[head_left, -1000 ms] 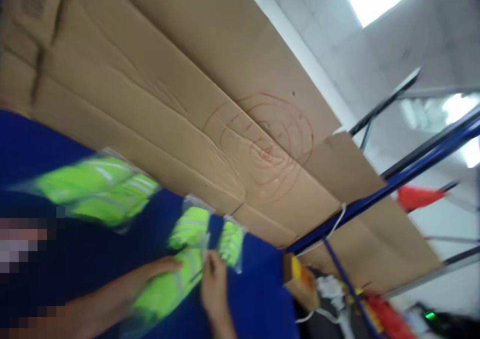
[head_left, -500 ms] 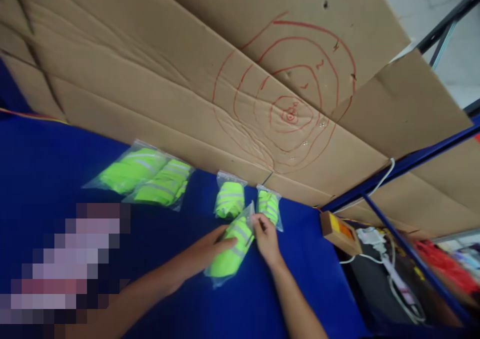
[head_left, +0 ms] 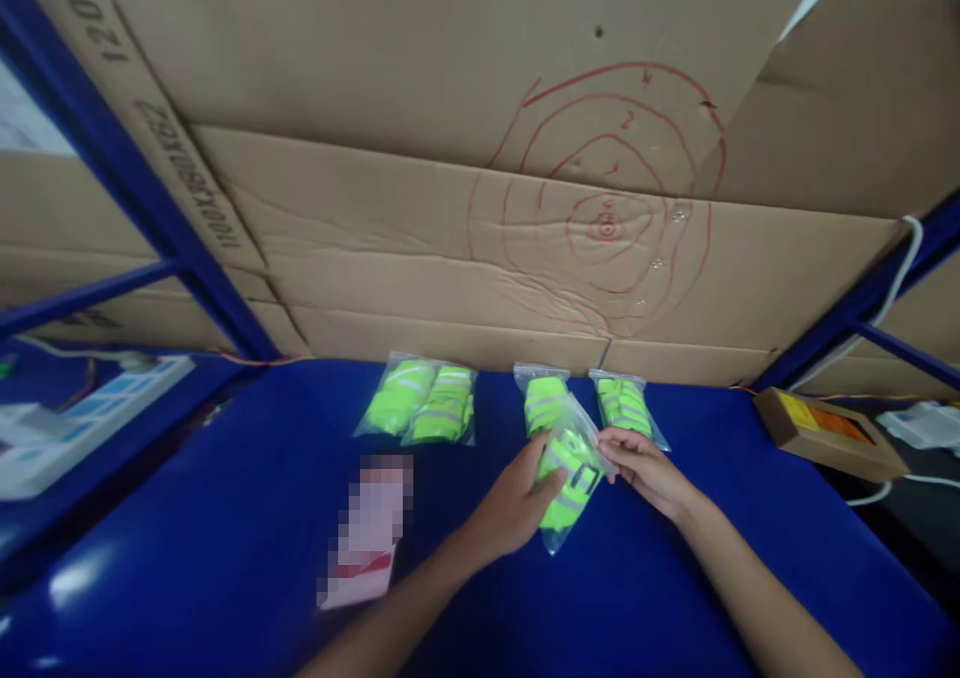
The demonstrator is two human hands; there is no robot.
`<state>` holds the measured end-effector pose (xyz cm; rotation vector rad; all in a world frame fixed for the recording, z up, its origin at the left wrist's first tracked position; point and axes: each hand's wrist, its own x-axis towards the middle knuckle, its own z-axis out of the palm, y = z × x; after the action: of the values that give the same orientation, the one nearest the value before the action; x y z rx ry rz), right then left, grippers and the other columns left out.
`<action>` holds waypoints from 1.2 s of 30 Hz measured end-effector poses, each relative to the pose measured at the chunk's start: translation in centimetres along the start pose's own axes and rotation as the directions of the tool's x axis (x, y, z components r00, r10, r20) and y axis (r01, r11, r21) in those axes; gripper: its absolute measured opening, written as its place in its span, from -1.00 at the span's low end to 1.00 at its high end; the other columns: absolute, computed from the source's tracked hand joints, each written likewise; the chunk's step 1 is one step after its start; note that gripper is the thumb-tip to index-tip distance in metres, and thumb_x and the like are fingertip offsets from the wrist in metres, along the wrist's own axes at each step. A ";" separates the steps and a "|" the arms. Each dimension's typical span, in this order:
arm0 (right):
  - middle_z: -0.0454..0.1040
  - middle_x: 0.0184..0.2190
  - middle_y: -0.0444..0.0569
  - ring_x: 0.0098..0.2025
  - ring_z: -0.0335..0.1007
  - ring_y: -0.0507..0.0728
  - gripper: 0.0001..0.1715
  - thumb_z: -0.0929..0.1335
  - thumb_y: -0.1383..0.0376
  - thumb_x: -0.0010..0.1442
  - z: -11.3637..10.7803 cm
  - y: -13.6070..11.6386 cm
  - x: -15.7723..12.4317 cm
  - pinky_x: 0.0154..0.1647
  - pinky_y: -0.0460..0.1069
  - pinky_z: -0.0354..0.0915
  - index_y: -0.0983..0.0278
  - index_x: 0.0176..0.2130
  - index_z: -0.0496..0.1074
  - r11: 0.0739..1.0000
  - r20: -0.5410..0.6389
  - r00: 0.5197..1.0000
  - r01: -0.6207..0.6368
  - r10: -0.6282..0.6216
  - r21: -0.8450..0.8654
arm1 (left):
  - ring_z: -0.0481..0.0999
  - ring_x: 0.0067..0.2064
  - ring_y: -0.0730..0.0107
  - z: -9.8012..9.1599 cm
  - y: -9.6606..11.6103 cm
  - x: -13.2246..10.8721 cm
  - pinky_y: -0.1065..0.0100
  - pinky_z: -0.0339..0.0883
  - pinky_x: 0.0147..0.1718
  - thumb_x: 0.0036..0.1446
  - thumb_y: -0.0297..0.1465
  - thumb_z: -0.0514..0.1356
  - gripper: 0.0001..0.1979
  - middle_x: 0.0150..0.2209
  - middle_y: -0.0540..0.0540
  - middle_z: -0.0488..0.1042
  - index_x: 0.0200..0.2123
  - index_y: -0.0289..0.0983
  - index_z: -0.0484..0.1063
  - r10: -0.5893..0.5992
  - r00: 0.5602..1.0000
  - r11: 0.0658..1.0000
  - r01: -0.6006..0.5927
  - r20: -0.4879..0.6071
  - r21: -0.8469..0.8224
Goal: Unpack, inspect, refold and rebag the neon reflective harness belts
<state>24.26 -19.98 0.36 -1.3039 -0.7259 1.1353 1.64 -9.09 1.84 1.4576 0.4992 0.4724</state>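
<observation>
My left hand is wrapped round a clear plastic bag with a folded neon-yellow vest with grey stripes inside. The bag is tilted above the blue table. At its upper right edge, my right hand pinches the clear plastic between thumb and fingers. Behind the held bag stand one bagged vest and, to its right, another bagged vest, partly behind my right hand. Farther left, two more bagged vests lie side by side against the cardboard.
Cardboard sheets with red drawn rings rise behind the table. A pink and white item, partly pixelated, lies left of my left forearm. At the right is a brown box with cables near it; a white tray-like object is far left.
The camera view has turned and levelled, bringing the left end of the table into view. The held bag is now more turned, with my right hand still at its upper edge.
</observation>
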 end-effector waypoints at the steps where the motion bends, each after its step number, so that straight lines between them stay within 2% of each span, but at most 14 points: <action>1: 0.45 -0.45 -0.14 -0.46 0.31 -0.02 -0.51 0.64 0.01 -0.02 0.1 0.2 0.1 -0.44 -0.09 0.31 0.28 -0.24 0.58 1.000 0.013 1.000 -0.006 0.005 0.008 | 0.38 0.27 -0.03 0.2 -0.5 -0.1 0.18 0.10 0.32 0.20 -0.18 0.36 -0.43 0.18 -0.20 0.49 0.24 -0.22 0.46 0.045 0.998 0.999 -0.044 -0.039 0.025; 3: 0.44 -0.47 -0.14 -0.47 0.31 -0.01 -0.49 0.65 0.02 -0.06 0.3 0.5 0.1 -0.45 -0.08 0.33 0.30 -0.28 0.58 1.000 0.052 0.998 -0.020 0.019 0.018 | 0.31 0.31 -0.05 0.4 -1.3 -0.3 0.18 0.00 0.38 0.25 -0.16 0.31 -0.46 0.27 -0.23 0.41 0.25 -0.22 0.47 0.078 0.992 0.995 -0.070 -0.102 0.077; 6: 0.42 -0.52 -0.17 -0.51 0.28 -0.03 -0.49 0.64 -0.01 -0.04 0.5 0.5 0.1 -0.44 -0.07 0.37 0.30 -0.31 0.56 1.000 0.086 0.996 -0.007 0.005 0.028 | 0.31 0.29 -0.07 0.2 -1.7 -0.2 0.14 -0.03 0.38 0.31 -0.14 0.24 -0.46 0.27 -0.24 0.40 0.29 -0.19 0.43 0.110 0.989 0.983 -0.093 -0.099 0.161; 8: 0.43 -0.53 -0.17 -0.52 0.28 -0.04 -0.49 0.63 -0.02 -0.02 0.7 0.5 -0.1 -0.43 -0.09 0.34 0.30 -0.31 0.55 0.999 0.095 0.995 0.008 -0.011 0.031 | 0.30 0.30 -0.07 -0.2 -1.4 -0.2 0.13 -0.04 0.37 0.33 -0.16 0.21 -0.49 0.25 -0.24 0.41 0.29 -0.17 0.44 0.190 0.974 0.959 -0.157 -0.122 0.237; 10: 0.46 -0.51 -0.16 -0.51 0.31 -0.05 -0.50 0.64 0.00 -0.02 1.1 0.5 -0.4 -0.44 -0.11 0.29 0.31 -0.32 0.53 1.000 0.115 0.993 0.005 -0.009 0.029 | 0.32 0.25 -0.04 -0.4 -1.0 -0.4 0.13 0.02 0.32 0.35 -0.20 0.19 -0.59 0.20 -0.24 0.42 0.20 -0.15 0.49 0.298 0.933 0.911 -0.216 -0.200 0.350; 12: 0.47 -0.51 -0.16 -0.50 0.32 -0.05 -0.50 0.65 0.02 -0.03 1.7 0.7 -0.7 -0.44 -0.12 0.25 0.31 -0.33 0.51 0.999 0.136 0.991 -0.002 -0.002 0.035 | 0.42 0.08 0.02 -0.3 -0.5 -0.9 0.17 0.17 0.16 0.36 -0.22 0.18 -0.74 0.02 -0.23 0.49 -0.01 -0.16 0.55 0.362 0.903 0.863 -0.231 -0.232 0.449; 13: 0.48 -0.50 -0.16 -0.49 0.33 -0.04 -0.50 0.65 0.02 -0.03 2.1 0.8 -0.9 -0.43 -0.12 0.24 0.31 -0.34 0.50 0.999 0.145 0.989 -0.003 -0.003 0.042 | 0.44 -0.04 0.07 -0.1 -0.3 -1.2 0.20 0.22 0.05 0.36 -0.21 0.17 -0.79 -0.11 -0.20 0.50 -0.13 -0.17 0.55 0.363 0.908 0.849 -0.230 -0.209 0.476; 15: 0.50 -0.47 -0.14 -0.45 0.37 -0.02 -0.50 0.66 0.05 -0.05 2.9 1.1 -1.3 -0.38 -0.10 0.26 0.31 -0.38 0.48 0.999 0.189 0.982 -0.002 -0.007 0.050 | 0.42 -0.22 0.16 0.5 0.0 -1.7 0.25 0.22 -0.14 0.34 -0.19 0.20 -0.76 -0.29 -0.14 0.46 -0.33 -0.17 0.50 0.320 0.942 0.841 -0.232 -0.104 0.488; 17: 0.51 -0.45 -0.12 -0.40 0.39 -0.01 -0.54 0.67 0.11 -0.06 3.7 1.4 -1.6 -0.32 -0.10 0.26 0.33 -0.41 0.48 0.999 0.260 0.966 -0.007 -0.007 0.051 | 0.40 -0.28 0.20 1.1 0.2 -2.0 0.28 0.18 -0.23 0.28 -0.17 0.28 -0.71 -0.33 -0.13 0.45 -0.43 -0.19 0.45 0.263 0.964 0.861 -0.214 -0.044 0.462; 21: 0.52 -0.44 -0.13 -0.38 0.37 -0.02 -0.62 0.65 0.17 -0.02 4.7 1.8 -2.0 -0.28 -0.11 0.24 0.33 -0.41 0.51 0.997 0.306 0.952 -0.015 -0.010 0.081 | 0.35 -0.34 0.25 1.3 0.6 -1.8 0.31 0.12 -0.32 0.21 -0.19 0.34 -0.63 -0.41 -0.10 0.39 -0.54 -0.22 0.38 0.210 0.974 0.898 -0.156 -0.090 0.412; 24: 0.54 -0.42 -0.09 -0.36 0.41 0.02 -0.64 0.64 0.16 0.02 5.0 2.0 -2.1 -0.26 -0.08 0.28 0.32 -0.36 0.55 0.998 0.321 0.947 0.005 -0.027 0.069 | 0.33 -0.37 0.30 0.9 0.5 -1.6 0.33 0.11 -0.33 0.25 -0.18 0.31 -0.61 -0.44 -0.08 0.36 -0.55 -0.23 0.36 0.231 0.970 0.892 -0.183 -0.070 0.414; 28: 0.49 -0.47 -0.08 -0.44 0.39 0.01 -0.53 0.62 0.04 0.03 5.2 2.1 -2.1 -0.35 -0.08 0.26 0.37 -0.34 0.54 0.999 0.343 0.938 0.042 -0.045 0.018 | 0.32 -0.36 0.37 0.6 -0.2 -1.5 0.37 0.11 -0.34 0.33 -0.17 0.20 -0.60 -0.42 -0.05 0.33 -0.50 -0.26 0.32 0.293 0.956 0.852 -0.265 0.008 0.452; 33: 0.42 -0.48 -0.13 -0.48 0.30 -0.04 -0.48 0.60 -0.01 0.05 5.6 2.1 -2.0 -0.41 -0.12 0.18 0.37 -0.34 0.50 0.995 0.282 0.954 0.100 -0.097 0.004 | 0.29 -0.35 0.43 -0.1 -1.6 -0.4 0.40 0.10 -0.33 0.37 -0.08 0.13 -0.54 -0.39 -0.03 0.29 -0.48 -0.29 0.34 0.303 0.950 0.853 -0.307 0.078 0.423; 36: 0.36 -0.51 -0.17 -0.50 0.24 -0.05 -0.44 0.60 -0.06 0.02 5.7 2.5 -1.6 -0.46 -0.13 0.15 0.34 -0.37 0.45 0.995 0.239 0.967 0.070 -0.085 0.072 | 0.26 -0.37 0.45 -0.7 -2.1 0.5 0.41 0.09 -0.36 0.34 -0.01 0.14 -0.50 -0.40 -0.02 0.28 -0.48 -0.29 0.33 0.278 0.958 0.893 -0.285 0.072 0.348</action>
<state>17.90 -19.64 -0.77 -1.0851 -0.9049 1.2570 1.63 -8.33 -0.33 1.8976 0.3679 0.6188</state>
